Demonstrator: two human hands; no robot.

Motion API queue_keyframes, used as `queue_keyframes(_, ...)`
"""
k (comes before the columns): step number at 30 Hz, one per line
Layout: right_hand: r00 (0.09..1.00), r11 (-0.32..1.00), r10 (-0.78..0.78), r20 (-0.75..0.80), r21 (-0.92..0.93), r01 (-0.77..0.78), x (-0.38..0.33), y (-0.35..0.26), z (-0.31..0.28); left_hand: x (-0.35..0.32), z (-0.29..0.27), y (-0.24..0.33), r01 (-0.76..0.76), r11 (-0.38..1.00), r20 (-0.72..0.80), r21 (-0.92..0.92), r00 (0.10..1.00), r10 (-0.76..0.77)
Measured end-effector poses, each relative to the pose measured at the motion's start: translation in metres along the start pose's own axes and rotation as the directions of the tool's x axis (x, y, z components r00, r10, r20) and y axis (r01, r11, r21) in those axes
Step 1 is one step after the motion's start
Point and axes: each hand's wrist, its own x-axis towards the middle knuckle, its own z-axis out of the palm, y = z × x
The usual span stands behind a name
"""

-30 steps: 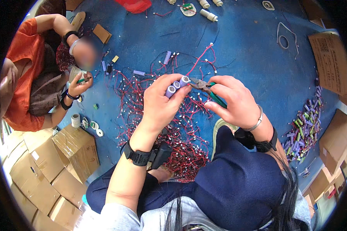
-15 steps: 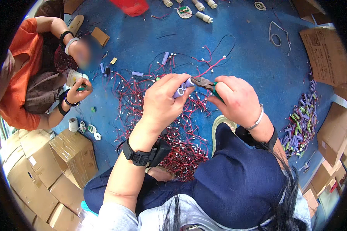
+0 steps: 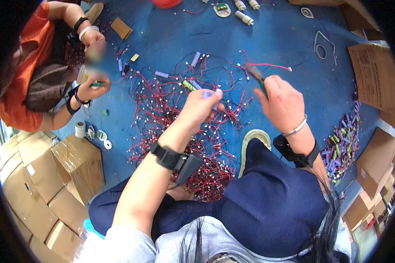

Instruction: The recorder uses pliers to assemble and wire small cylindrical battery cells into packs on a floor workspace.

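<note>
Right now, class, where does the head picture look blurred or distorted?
In the head view, the pliers in the right hand look smeared; in the head view, a hazy patch sits by a co-worker's hand; along the head view's left rim, cardboard boxes look bowed.

The head-worn left fisheye looked down, fairly near, over left hand, right hand and blue floor.

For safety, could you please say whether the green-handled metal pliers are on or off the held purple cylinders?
Off: blue floor shows between the pliers, in the right hand, and the cylinders, in the left hand.
</note>
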Motion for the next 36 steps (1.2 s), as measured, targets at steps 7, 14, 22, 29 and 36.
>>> queue_keyframes(7,0.806,0.955,-0.295,0.513,0.188,0.229,-0.037,-0.009,0.029,-0.006,-0.021,-0.003,0.072,0.343,0.110,-0.937,0.990,0.092)
queue_keyframes(14,0.727,0.961,-0.269,0.631,0.228,0.158,-0.040,-0.008,0.024,-0.007,-0.023,-0.002,0.095,0.226,0.112,-0.970,0.992,0.062)
queue_keyframes(22,0.813,0.956,-0.274,0.514,0.239,0.172,-0.028,-0.011,0.021,-0.003,-0.018,-0.014,0.006,0.284,0.046,-0.959,0.990,0.133)
queue_keyframes(29,0.785,0.949,-0.296,0.544,0.261,0.177,-0.043,-0.015,0.037,-0.001,-0.057,-0.029,0.021,0.680,0.069,-0.733,0.997,0.044)
queue_keyframes(36,0.761,0.961,-0.273,0.589,0.209,0.183,-0.045,-0.014,0.034,-0.040,-0.164,-0.123,-0.304,0.674,0.174,0.673,0.951,0.255)
